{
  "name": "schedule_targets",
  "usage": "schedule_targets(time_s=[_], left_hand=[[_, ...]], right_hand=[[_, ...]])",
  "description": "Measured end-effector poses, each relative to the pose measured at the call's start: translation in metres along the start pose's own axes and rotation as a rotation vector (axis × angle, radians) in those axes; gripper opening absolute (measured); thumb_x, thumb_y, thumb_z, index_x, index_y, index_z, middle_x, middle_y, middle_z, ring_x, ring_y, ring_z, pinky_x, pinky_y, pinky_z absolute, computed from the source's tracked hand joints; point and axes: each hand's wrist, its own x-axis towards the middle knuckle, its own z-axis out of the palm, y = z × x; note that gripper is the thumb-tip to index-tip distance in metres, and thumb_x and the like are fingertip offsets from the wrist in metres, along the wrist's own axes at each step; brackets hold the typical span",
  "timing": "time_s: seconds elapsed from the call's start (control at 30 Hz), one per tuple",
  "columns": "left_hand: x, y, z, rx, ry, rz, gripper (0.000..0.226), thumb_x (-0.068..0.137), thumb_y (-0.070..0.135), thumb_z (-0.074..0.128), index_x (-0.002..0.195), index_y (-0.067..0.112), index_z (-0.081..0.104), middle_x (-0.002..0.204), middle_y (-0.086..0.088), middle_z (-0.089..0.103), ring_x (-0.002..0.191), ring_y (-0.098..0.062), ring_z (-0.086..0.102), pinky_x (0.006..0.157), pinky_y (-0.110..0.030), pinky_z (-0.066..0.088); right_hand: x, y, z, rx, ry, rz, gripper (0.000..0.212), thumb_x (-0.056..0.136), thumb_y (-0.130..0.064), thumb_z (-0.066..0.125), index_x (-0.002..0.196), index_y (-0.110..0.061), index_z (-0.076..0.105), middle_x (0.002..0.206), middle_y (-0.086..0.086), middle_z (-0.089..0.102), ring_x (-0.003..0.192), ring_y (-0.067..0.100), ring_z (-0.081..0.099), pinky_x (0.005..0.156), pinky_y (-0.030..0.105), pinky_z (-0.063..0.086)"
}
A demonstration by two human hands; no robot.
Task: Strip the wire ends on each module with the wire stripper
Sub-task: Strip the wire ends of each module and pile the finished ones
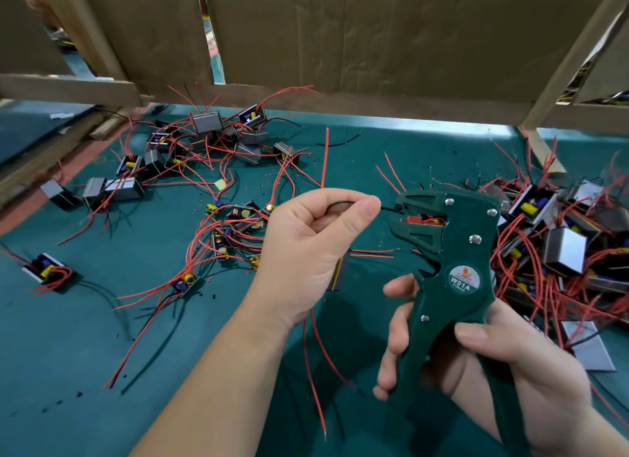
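Fingers (357, 218) of the left hand (306, 249) are pinching a thin black wire (340, 203), its tip reaching the jaws of a dark green plastic wire stripper (449, 249) at their 3 o'clock. Fingers (396, 334) of the right hand (503, 368) are curling round the stripper's handles. On the teal tabletop (68, 337), small grey-cased modules (565, 249) with red leads are lying heaped at 3 and 10 o'clock.

A teal mat (85, 337) lay spread before me, dotted near its front left with small dark specks (79, 394). Behind it stood brown cardboard sheets (374, 38) held in a rough wooden frame (68, 89), with a slanted wooden post (571, 55) at my right. A small pale yellow slip of paper (220, 184) lay flat on the mat, left of centre.
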Motion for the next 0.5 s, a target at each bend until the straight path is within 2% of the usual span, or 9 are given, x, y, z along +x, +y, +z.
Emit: schedule_targets(time_s=[0.03, 0.07, 0.1, 0.13, 0.2, 0.3, 0.4, 0.5], left_hand=[[0.000, 0.000, 0.000, 0.002, 0.000, -0.003, 0.012, 0.070, 0.020, 0.065, 0.076, 0.010, 0.063, 0.050, 0.015, 0.056, 0.044, 0.004, 0.048, 0.050, -0.003, 0.035], [0.000, 0.000, 0.000, 0.002, 0.000, -0.004, 0.012, 0.070, 0.021, 0.065, 0.076, 0.010, 0.064, 0.051, 0.015, 0.056, 0.044, 0.004, 0.047, 0.050, -0.003, 0.035], [0.000, 0.000, 0.001, 0.002, 0.001, -0.005, 0.013, 0.070, 0.021, 0.065, 0.076, 0.010, 0.064, 0.052, 0.015, 0.056, 0.044, 0.004, 0.047, 0.050, -0.003, 0.035], [0.000, -0.001, 0.001, 0.004, 0.001, -0.004, 0.013, 0.070, 0.022, 0.066, 0.076, 0.011, 0.064, 0.052, 0.015, 0.057, 0.044, 0.003, 0.047, 0.050, -0.004, 0.035], [0.000, -0.002, 0.001, 0.007, 0.001, -0.002, 0.012, 0.070, 0.021, 0.066, 0.076, 0.010, 0.064, 0.053, 0.015, 0.058, 0.044, 0.003, 0.047, 0.051, -0.004, 0.035], [0.000, -0.003, 0.002, 0.009, -0.013, 0.007, 0.012, 0.070, 0.020, 0.066, 0.076, 0.010, 0.064, 0.054, 0.014, 0.059, 0.044, 0.004, 0.047, 0.051, -0.003, 0.035], [0.000, -0.003, 0.001, 0.035, -0.022, 0.009, 0.011, 0.071, 0.019, 0.067, 0.077, 0.010, 0.064, 0.054, 0.015, 0.059, 0.044, 0.004, 0.047, 0.050, -0.003, 0.035], [0.000, -0.003, 0.000, 0.121, -0.024, 0.027, 0.007, 0.083, 0.018, 0.068, 0.081, 0.017, 0.061, 0.052, 0.013, 0.048, 0.045, -0.001, 0.036, 0.048, -0.009, 0.030]], right_hand=[[0.000, 0.000, -0.012, -0.074, -0.078, -0.073, 0.083, 0.062, 0.043, -0.005, 0.121, 0.019, 0.048, 0.113, 0.037, 0.057, 0.107, 0.047, 0.058, 0.096, 0.044, 0.047], [-0.007, 0.014, -0.016, -0.273, 0.005, -0.102, 0.045, 0.076, 0.032, 0.039, 0.114, 0.014, 0.057, 0.098, 0.035, 0.061, 0.090, 0.050, 0.062, 0.083, 0.051, 0.052], [-0.013, 0.023, -0.018, -0.402, 0.151, -0.130, 0.033, 0.076, 0.005, 0.069, 0.108, 0.008, 0.061, 0.086, 0.031, 0.061, 0.075, 0.049, 0.062, 0.070, 0.055, 0.051], [-0.015, 0.021, -0.017, -0.482, 0.239, -0.098, 0.041, 0.071, -0.014, 0.080, 0.104, 0.004, 0.063, 0.079, 0.028, 0.060, 0.066, 0.047, 0.061, 0.064, 0.055, 0.050], [-0.017, 0.019, -0.012, -0.526, 0.358, -0.055, 0.043, 0.069, -0.025, 0.082, 0.099, 0.000, 0.064, 0.076, 0.025, 0.059, 0.062, 0.045, 0.060, 0.062, 0.055, 0.049], [-0.012, 0.020, -0.009, -0.519, 0.392, -0.049, 0.040, 0.070, -0.027, 0.082, 0.096, -0.002, 0.065, 0.075, 0.023, 0.060, 0.061, 0.046, 0.059, 0.062, 0.055, 0.049], [-0.012, 0.022, -0.004, -0.534, 0.449, -0.064, 0.045, 0.063, -0.034, 0.087, 0.088, -0.004, 0.065, 0.070, 0.024, 0.057, 0.057, 0.043, 0.058, 0.058, 0.054, 0.049], [-0.009, 0.029, 0.002, -0.569, 0.556, -0.083, 0.051, 0.058, -0.043, 0.089, 0.080, -0.005, 0.062, 0.064, 0.024, 0.054, 0.050, 0.038, 0.057, 0.053, 0.049, 0.049]])
